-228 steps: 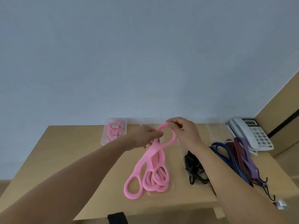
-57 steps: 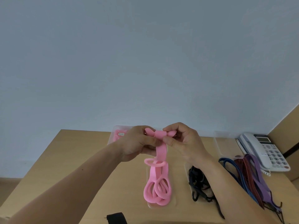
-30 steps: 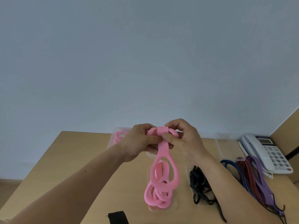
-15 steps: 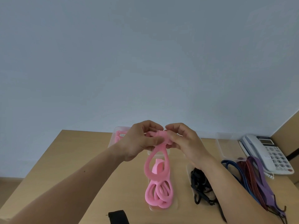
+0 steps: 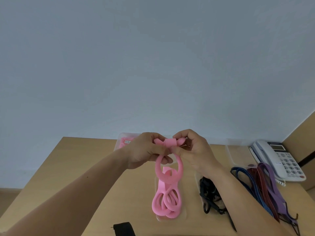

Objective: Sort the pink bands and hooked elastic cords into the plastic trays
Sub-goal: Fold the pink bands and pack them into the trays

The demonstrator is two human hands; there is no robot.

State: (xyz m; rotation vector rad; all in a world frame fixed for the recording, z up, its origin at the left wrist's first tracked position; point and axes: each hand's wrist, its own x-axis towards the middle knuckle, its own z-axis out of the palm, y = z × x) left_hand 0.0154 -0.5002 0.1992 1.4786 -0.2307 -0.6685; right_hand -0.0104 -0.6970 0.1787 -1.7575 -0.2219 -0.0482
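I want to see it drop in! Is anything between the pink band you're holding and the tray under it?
Nothing visible blocks it. The pink band hangs above the tray, where more pink loops already lie.

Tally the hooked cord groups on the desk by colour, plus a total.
black cord bundle: 1
blue cord group: 1
dark red cord group: 1
purple cord group: 1
Total: 4 colour groups. The strands within each group are too tangled to count.
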